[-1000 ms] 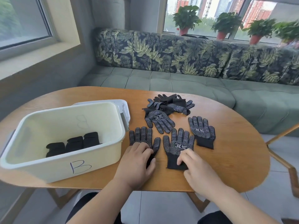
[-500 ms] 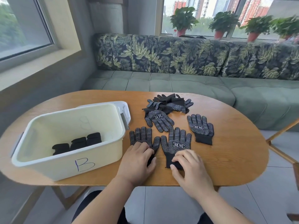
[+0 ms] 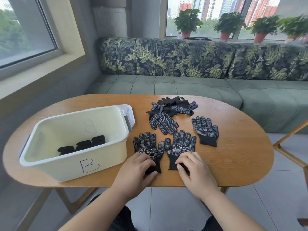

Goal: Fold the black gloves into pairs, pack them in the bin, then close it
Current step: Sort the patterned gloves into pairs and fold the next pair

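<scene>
Two black dotted gloves lie flat side by side near the table's front edge, a left glove [image 3: 146, 145] and a right glove [image 3: 181, 144]. My left hand [image 3: 135, 172] grips the cuff of the left glove. My right hand [image 3: 195, 172] grips the cuff of the right glove. Further back lie a single glove [image 3: 205, 130], another glove [image 3: 162, 123] and a small pile of gloves [image 3: 175, 105]. The cream bin [image 3: 93, 157] marked "B" stands at the left with three folded black pairs [image 3: 81, 145] inside.
The bin's white lid [image 3: 129, 112] lies behind the bin's right end. The oval wooden table [image 3: 241, 155] has bare wood at the right. A green sofa [image 3: 200, 87] runs behind the table, and a chair leg [image 3: 290, 135] stands at the right.
Both hands slid back from the gloves' palms to the cuffs. The right glove was shifted left, close beside the left glove.
</scene>
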